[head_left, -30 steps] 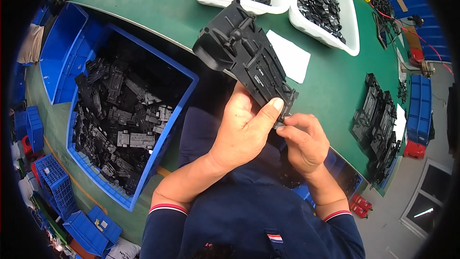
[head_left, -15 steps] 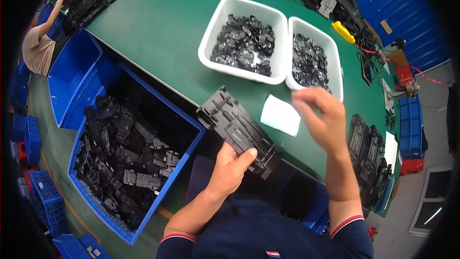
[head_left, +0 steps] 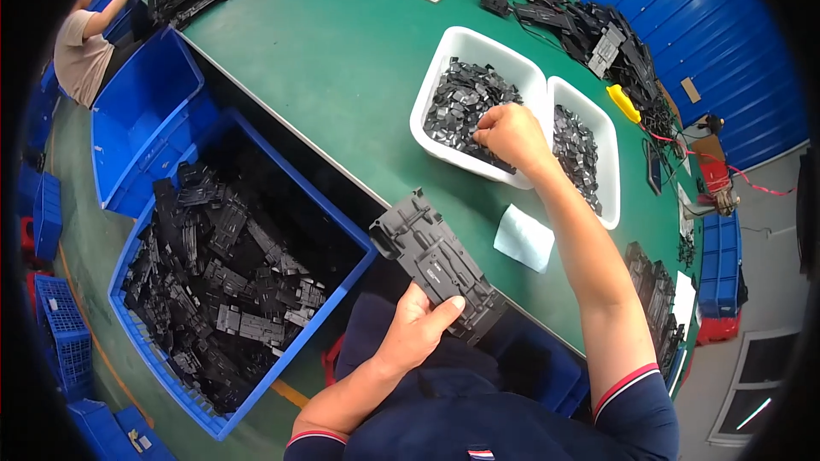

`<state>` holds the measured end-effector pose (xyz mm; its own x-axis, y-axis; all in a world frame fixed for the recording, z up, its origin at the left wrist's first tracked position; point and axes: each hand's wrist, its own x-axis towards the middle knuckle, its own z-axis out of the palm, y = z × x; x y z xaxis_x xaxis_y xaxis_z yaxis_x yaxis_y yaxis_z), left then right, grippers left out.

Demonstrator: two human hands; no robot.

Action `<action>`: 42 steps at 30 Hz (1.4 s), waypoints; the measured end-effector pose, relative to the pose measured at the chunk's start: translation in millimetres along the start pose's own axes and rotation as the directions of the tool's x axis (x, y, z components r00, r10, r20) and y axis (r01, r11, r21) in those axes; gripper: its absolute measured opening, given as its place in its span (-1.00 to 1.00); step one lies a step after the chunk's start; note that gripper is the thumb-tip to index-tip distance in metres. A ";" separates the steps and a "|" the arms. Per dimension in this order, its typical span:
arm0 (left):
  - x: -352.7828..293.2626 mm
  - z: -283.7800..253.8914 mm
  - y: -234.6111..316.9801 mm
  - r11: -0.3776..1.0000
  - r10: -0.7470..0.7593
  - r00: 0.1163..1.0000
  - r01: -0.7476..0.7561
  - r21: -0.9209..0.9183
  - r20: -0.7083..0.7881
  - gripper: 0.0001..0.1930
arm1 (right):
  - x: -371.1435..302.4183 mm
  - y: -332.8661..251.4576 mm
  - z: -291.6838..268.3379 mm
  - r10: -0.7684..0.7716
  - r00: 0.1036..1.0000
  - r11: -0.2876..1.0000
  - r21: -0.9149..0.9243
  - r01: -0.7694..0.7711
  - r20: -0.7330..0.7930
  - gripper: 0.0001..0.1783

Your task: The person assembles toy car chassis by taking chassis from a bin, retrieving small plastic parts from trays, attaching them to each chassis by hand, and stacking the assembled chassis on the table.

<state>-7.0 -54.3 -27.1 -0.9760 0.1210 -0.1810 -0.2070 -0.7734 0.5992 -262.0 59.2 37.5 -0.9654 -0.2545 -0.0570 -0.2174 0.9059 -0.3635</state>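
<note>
In my left hand (head_left: 416,333) is a long black molded plastic part (head_left: 440,260), tilted above the table's near edge. The thumb lies on its face and the fingers go underneath. My right hand (head_left: 515,138) reaches into the left white tub (head_left: 461,160), its fingertips pinched together among small black plastic pieces (head_left: 465,102). Whether a piece is between the fingertips is hidden. Beside it stands a second white tub (head_left: 612,158) with similar pieces, partly behind my right forearm. A folded white cloth (head_left: 524,239) lies on the table between the tubs and the held part.
A blue crate (head_left: 299,341) of black molded parts stands at the left, with another blue crate (head_left: 141,137) beyond. Black parts (head_left: 619,21) pile up at the far right, near a yellow-handled tool (head_left: 623,104). Two other people are at the far table edges.
My right hand has moved from above the cloth, forward and left into the left tub, and its fingers have come together. My left hand still holds the black part. The view has shifted.
</note>
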 end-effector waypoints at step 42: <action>33.7 38.7 -39.2 0.985 -0.163 0.987 0.163 0.053 -0.003 -0.69 | -182.5 86.1 0.4 0.339 0.939 0.580 0.798 -0.160 -0.058 -0.92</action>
<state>-34.4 4.2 -26.5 -0.9290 0.2433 -0.2788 -0.3664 -0.7096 0.6019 -104.5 183.6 16.3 -0.9885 0.0879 -0.1230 0.1438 0.2962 -0.9442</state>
